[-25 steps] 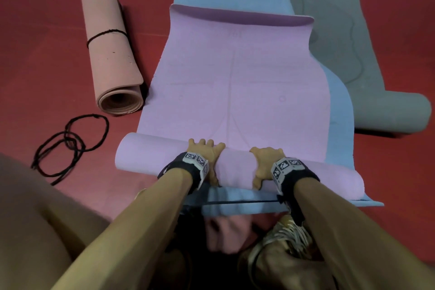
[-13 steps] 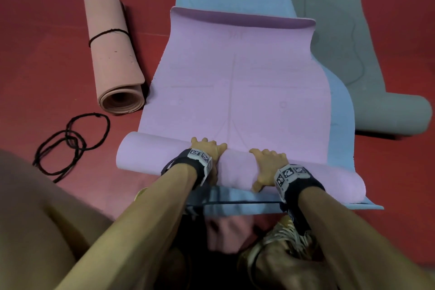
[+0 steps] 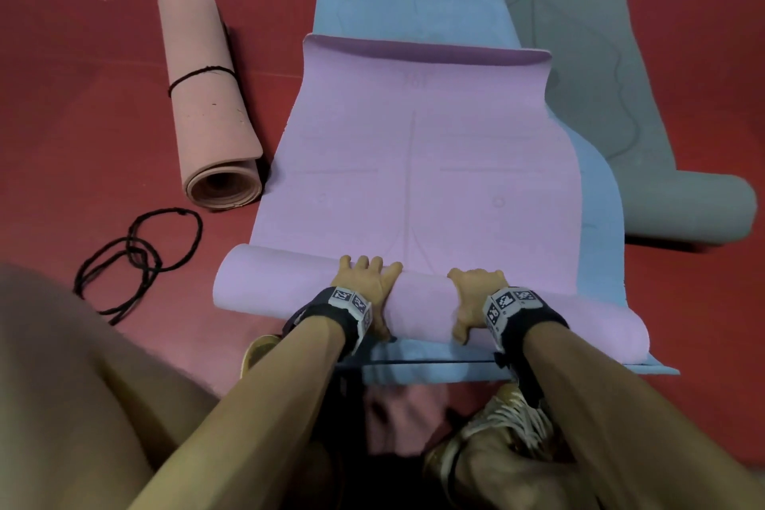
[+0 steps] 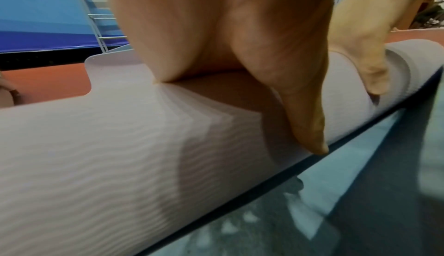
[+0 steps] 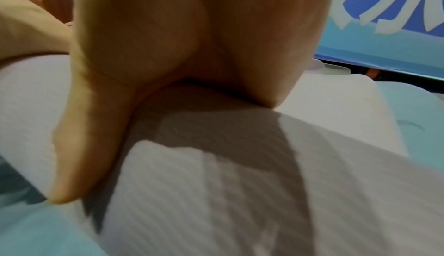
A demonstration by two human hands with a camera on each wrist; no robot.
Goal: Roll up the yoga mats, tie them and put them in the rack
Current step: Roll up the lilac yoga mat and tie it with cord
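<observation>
Gripping the pink roll (image 3: 426, 298), the left hand (image 3: 364, 290) and right hand (image 3: 476, 298) curl fingers over its top, thumbs on its near side. Beyond the roll its unrolled pink sheet lies on a blue mat (image 3: 596, 195); left of it lie cords (image 3: 136, 257) and a tied peach mat (image 3: 207, 95).

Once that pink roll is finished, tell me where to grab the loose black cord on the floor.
Judging by its pose, pinch the black cord from above at the middle tangle where its loops cross: it lies flat on the red floor, so one grip there should lift every strand.
</observation>
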